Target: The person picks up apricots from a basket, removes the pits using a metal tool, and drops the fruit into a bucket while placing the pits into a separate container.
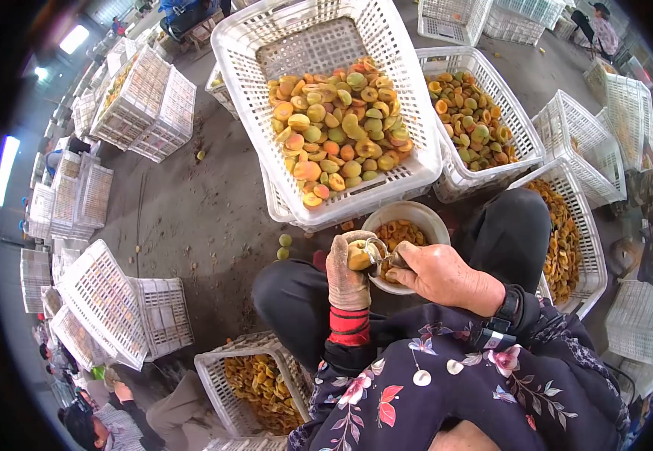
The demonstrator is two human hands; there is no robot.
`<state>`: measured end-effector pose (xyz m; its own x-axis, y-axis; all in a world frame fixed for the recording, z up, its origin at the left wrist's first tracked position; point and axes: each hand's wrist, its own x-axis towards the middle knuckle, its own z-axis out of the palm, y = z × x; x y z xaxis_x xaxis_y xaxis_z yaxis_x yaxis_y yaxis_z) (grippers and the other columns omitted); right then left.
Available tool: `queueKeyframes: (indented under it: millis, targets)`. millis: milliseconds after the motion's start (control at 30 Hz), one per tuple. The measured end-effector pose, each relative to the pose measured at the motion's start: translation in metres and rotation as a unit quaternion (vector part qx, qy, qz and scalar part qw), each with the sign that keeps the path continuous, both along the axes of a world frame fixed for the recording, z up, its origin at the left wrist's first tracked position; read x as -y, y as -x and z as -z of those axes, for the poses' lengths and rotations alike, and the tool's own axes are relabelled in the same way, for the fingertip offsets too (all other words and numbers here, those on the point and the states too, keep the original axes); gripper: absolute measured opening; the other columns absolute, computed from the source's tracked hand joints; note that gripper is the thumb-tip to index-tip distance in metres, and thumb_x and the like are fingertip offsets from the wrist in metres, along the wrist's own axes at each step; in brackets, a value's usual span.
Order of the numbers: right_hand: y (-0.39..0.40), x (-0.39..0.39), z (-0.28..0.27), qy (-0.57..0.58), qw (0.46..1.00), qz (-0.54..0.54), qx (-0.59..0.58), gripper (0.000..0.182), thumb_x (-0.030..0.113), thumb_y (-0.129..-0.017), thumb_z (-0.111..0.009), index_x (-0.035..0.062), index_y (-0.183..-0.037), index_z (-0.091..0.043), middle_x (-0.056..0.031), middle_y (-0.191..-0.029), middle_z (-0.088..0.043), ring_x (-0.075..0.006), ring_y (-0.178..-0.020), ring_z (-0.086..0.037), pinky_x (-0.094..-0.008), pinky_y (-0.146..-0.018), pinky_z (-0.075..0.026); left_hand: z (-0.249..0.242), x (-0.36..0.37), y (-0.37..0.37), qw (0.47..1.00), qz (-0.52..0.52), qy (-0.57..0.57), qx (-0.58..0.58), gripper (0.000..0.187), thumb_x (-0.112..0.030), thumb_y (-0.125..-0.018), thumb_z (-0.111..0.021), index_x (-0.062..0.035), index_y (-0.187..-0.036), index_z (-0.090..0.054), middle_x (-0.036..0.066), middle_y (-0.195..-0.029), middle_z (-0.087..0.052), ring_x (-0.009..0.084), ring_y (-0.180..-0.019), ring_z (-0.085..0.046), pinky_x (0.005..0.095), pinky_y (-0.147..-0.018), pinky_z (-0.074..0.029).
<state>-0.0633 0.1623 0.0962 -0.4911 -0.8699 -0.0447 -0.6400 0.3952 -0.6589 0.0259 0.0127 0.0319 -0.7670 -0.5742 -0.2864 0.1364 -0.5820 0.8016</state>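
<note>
Flowered smock point(435, 379) nearest the camera. Grips 1 yellow fruit point(358, 256) in the gloved left hand point(349, 280); clasps 1 metal tool point(375, 253) in the bare right hand point(445, 275). Points the tool leftward, looped end at the fruit's right side, near the left rim of the bucket point(437, 225).

On my feed I have one yellow apricot point(358, 256) with a greenish tinge, just off centre toward four o'clock, held in the gloved left grip point(348, 279). At its three o'clock, a shiny looped metal hand tool point(376, 251) meets the fruit's edge; I can't tell how deep. Its handle end runs toward three o'clock, mostly hidden inside the bare right grip point(440, 274).
</note>
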Motion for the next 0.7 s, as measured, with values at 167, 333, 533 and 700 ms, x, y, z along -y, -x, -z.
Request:
queueKeyframes:
  millis: [167,333,533,700]
  targets:
    - [-0.001,-0.007,-0.001,0.009,1.000,-0.004,0.006,0.034,0.032,-0.092,-0.061,0.0003,-0.098,-0.051,-0.0216,-0.066,-0.061,-0.0426,-0.066,-0.063,-0.0490,-0.058,-0.049,0.006,0.001,0.001,0.998,0.055,-0.001,-0.020,0.060,-0.058,-0.095,-0.049,0.0005,-0.099,-0.064,0.008,-0.082,-0.067,0.0149,-0.072,-0.065,0.0261,-0.066,-0.051]
    - [0.001,-0.008,-0.003,0.000,1.000,-0.006,0.013,0.034,0.032,-0.092,-0.061,0.0003,-0.097,-0.050,-0.0216,-0.063,-0.059,-0.0426,-0.064,-0.062,-0.0494,-0.056,-0.049,0.006,-0.002,0.003,0.998,0.061,-0.007,-0.005,0.059,-0.057,-0.095,-0.049,0.0002,-0.097,-0.064,0.007,-0.082,-0.067,0.0136,-0.070,-0.064,0.0259,-0.064,-0.051]
    - [-0.001,-0.007,-0.003,-0.042,0.999,-0.031,-0.011,0.033,0.031,-0.092,-0.061,0.0007,-0.098,-0.048,-0.0191,-0.060,-0.058,-0.0391,-0.059,-0.063,-0.0471,-0.051,-0.049,0.008,0.001,0.002,0.997,0.075,0.014,0.010,0.058,-0.056,-0.096,-0.049,0.0000,-0.095,-0.065,0.006,-0.082,-0.067,0.0126,-0.069,-0.063,0.0252,-0.064,-0.050]
    - [-0.003,-0.006,-0.001,-0.059,0.997,-0.046,0.003,0.032,0.029,-0.091,-0.062,0.0007,-0.097,-0.047,-0.0186,-0.059,-0.058,-0.0379,-0.056,-0.062,-0.0457,-0.049,-0.049,0.014,0.003,0.002,0.997,0.066,0.029,0.020,0.057,-0.055,-0.096,-0.048,-0.0006,-0.093,-0.065,0.006,-0.082,-0.067,0.0124,-0.069,-0.063,0.0247,-0.063,-0.049]
